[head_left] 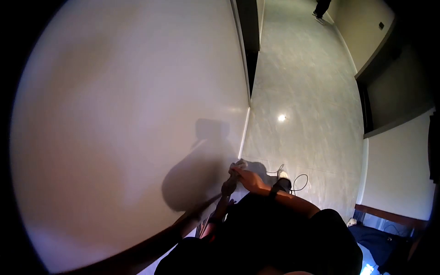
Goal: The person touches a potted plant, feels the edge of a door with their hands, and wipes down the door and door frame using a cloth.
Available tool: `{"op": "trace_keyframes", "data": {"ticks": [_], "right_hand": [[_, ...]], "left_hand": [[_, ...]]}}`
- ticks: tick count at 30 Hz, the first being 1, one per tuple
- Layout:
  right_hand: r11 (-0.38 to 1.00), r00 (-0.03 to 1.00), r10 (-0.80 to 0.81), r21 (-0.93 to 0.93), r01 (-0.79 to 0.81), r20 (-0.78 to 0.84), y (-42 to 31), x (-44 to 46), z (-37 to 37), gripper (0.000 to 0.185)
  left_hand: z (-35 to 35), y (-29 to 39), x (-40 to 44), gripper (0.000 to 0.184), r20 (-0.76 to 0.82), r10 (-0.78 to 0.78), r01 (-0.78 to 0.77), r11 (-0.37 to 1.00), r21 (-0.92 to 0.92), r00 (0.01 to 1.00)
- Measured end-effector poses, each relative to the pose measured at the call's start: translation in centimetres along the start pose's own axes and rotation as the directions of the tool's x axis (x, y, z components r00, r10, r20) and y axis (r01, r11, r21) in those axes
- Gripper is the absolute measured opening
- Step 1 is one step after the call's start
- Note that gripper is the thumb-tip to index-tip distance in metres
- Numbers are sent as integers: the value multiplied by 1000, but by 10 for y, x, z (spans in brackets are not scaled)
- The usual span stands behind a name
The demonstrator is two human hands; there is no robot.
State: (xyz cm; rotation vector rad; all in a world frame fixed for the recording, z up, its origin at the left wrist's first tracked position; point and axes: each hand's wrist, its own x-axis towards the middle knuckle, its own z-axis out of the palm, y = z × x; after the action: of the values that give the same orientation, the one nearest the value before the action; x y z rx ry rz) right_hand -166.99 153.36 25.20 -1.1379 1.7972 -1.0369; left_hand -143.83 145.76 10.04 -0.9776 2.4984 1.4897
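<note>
My right hand [250, 179] reaches across in front of my body, its fingers closed and bent toward the wall. Close against it is my left hand [228, 186], darker in the shadow, with its fingers curled. The two hands meet at the fingertips. A small pale, crumpled-looking thing [241, 163] shows just beyond the fingers; its kind is unclear, and I cannot tell which hand grips it. What lies inside either hand is hidden.
A white wall [114, 114] rises close on my left. A grey floor [302, 101] runs ahead to a person's legs [322, 8]. A thin black cable [300, 182] loops by my shoe [283, 174]. Dark clothing [380, 240] lies at lower right.
</note>
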Motion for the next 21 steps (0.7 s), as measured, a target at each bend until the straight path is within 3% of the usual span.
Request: {"op": "trace_keyframes", "data": {"ticks": [1,4,5,6,7,10,11,13,15,19,20,21], "right_hand": [[990,983,-138,12,141,-121,7,6,-7,46],[991,971,-99,69,116,-219,22,30,-38,48],[1000,972,-11,8,13,-234,37,38,-48,49],[1000,956,4,20,2,-294,40,41,-64,50],[1000,935,16,26,-7,-354,41,47,-84,51],[990,889,9,128,57,-458,56,74,-144,51],[991,894,-2,121,63,-448,61,82,-168,51],[981,844,-129,59,186,-521,65,101,-216,50],[973,824,-163,52,227,-543,65,128,-265,48],[976,819,-161,36,215,-551,68,196,-365,44],[971,808,-185,22,237,-559,66,215,-388,45],[967,801,-206,12,256,-562,65,236,-408,45]], "left_hand": [[-5,17,15,69,-5,-16,17,1000,7,1000],[-34,83,65,62,-15,-112,113,985,129,994],[-45,112,79,56,-28,-169,170,958,231,985],[-49,134,95,49,-186,31,0,986,164,982],[-51,156,116,43,-352,218,-185,975,125,910],[-71,222,177,40,-404,196,-169,980,102,893],[-78,246,197,38,-415,126,-129,991,22,901],[-84,278,236,35,-440,59,-96,994,-62,896],[-91,306,277,32,-644,287,-295,950,98,709],[-138,383,362,30,-701,185,-305,951,-48,689],[-146,396,381,31,-694,252,-389,920,-45,675],[-152,408,402,31,-705,239,-377,925,-44,668]]}}
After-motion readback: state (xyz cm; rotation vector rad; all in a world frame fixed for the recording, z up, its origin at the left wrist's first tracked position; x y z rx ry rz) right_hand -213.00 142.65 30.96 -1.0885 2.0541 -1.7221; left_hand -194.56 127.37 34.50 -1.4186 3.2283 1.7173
